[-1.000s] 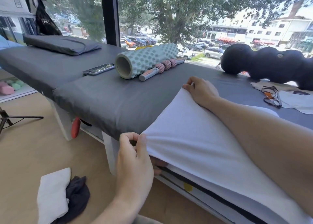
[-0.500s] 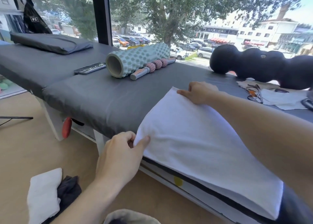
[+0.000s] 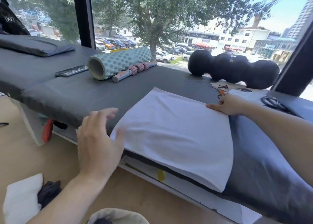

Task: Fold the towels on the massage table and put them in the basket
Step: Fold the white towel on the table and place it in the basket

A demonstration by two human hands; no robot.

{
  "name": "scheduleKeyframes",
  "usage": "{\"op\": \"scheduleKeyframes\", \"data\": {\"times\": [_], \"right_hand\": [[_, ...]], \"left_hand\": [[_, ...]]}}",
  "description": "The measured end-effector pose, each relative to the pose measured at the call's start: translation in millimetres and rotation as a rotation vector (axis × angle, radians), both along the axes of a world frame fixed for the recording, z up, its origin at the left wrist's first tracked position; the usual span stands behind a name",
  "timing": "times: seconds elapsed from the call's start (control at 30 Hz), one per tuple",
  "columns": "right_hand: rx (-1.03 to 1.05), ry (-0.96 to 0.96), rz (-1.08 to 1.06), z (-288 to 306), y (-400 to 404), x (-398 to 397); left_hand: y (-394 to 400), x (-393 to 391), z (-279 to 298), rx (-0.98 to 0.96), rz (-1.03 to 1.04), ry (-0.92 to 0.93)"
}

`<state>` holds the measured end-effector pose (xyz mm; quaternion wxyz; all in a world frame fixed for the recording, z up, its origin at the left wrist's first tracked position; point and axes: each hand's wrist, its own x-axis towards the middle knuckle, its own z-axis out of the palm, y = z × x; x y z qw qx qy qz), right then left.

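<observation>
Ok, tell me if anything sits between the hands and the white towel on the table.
Nothing visible does. The right hand already rests on the towel at its far right corner, and the left hand is open at the near left edge, with only bare table beside it.

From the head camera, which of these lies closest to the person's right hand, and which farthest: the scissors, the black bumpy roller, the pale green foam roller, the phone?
From the right hand, which rests on the white towel's far right corner:
1. Scissors, just to its right.
2. Black bumpy roller, behind it by the window.
3. Green foam roller, far to the left.
4. Phone, farther left, beyond the foam roller.
</observation>
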<state>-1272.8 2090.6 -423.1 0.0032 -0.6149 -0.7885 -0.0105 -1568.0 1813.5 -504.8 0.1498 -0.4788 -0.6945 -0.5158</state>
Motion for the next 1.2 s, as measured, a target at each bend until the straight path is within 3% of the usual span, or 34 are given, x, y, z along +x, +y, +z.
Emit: {"op": "scheduleKeyframes", "data": {"times": [0.07,0.17,0.23,0.33,0.43,0.73,0.83,1.0,1.1,1.2], "right_hand": [[-0.027,0.054,-0.032,2.6,-6.3,9.3],[-0.043,0.219,-0.074,-3.4,-6.9,15.2],[0.002,0.317,-0.080,-10.2,-7.3,17.2],[0.067,0.442,-0.070,-15.6,-10.3,22.7],[-0.030,0.595,-0.059,-14.5,-9.0,32.4],[-0.184,0.971,-0.135,4.5,-13.8,56.4],[-0.190,1.009,-0.186,18.9,-15.7,67.9],[-0.113,1.096,-0.216,55.7,-16.8,68.0],[-0.125,1.184,-0.172,69.6,-17.2,49.5],[-0.171,1.290,-0.126,74.8,-18.6,18.6]], "left_hand": [[1.2,38.0,3.1,0.084,-0.298,0.266],[9.1,100.8,-9.0,-0.041,-0.722,0.605],[18.2,124.5,-22.3,-0.137,-0.747,0.775],[30.3,128.8,-34.1,-0.123,-0.723,0.789],[32.5,128.4,-39.9,-0.029,-0.717,0.793],[17.9,160.0,-18.3,0.155,-0.697,0.229],[11.4,174.5,2.0,0.108,-0.658,0.041],[0.9,188.3,23.2,-0.029,-0.856,-0.394],[-2.1,181.1,26.6,-0.011,-0.878,-0.491],[-3.7,162.4,25.1,0.022,-0.773,-0.476]]}}
